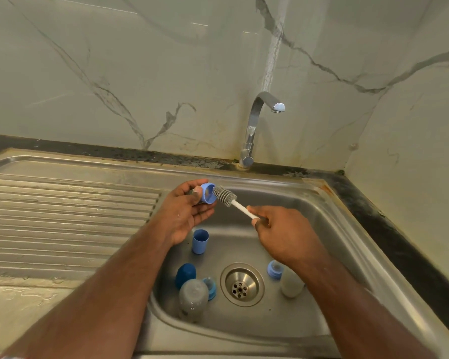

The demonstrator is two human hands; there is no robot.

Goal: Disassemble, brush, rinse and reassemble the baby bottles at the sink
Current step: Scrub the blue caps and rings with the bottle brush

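Observation:
Over the sink basin, my left hand (186,209) grips a light blue bottle collar (207,194) with its open side facing right. My right hand (278,228) holds the white handle of a grey bottle brush (224,196), and the bristle tip touches the collar's opening. Down in the basin (322,218) stand a light blue cap (200,240), a dark blue cap (185,275), an upturned grey bottle (193,294) with a blue collar (210,287) beside it, plus another blue collar (274,269) and a pale bottle (292,282) at the right.
The drain (241,285) sits in the middle of the basin. A chrome tap (254,128) rises behind the sink, with no water running. A ribbed, wet draining board (62,216) stretches to the left. Marble-look walls close the back and right.

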